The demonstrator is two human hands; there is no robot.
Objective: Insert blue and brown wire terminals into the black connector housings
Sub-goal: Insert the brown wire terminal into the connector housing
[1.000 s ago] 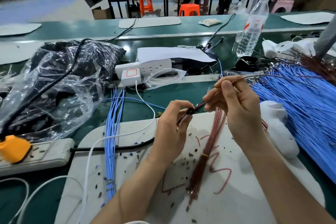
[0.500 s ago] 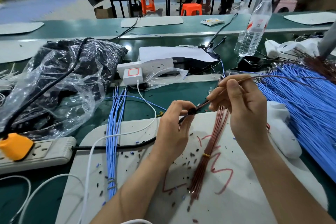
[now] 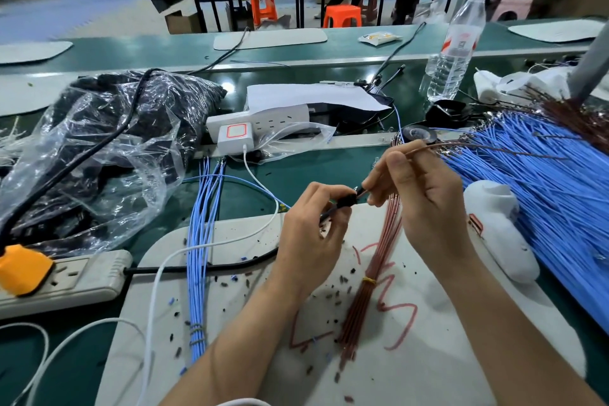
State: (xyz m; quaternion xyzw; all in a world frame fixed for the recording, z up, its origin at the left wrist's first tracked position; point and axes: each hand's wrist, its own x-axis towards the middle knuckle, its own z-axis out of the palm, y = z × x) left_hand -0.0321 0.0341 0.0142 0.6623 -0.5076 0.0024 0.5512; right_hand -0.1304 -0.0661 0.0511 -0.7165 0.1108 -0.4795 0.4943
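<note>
Close to you, a tied bunch of brown wires lies on the white mat. Just past it, your left hand pinches the small black connector housing and your right hand pinches one brown wire, its tip right at the housing, hands close together. Farther right lies a big heap of blue wires, with a water bottle behind.

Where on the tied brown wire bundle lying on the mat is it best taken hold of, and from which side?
At the yellow tie, from above, pinching across its width. The brown wire bundle lies flat on the white mat and is held tightest there; its far end runs under the right hand, so that end is likely harder to reach.
</note>
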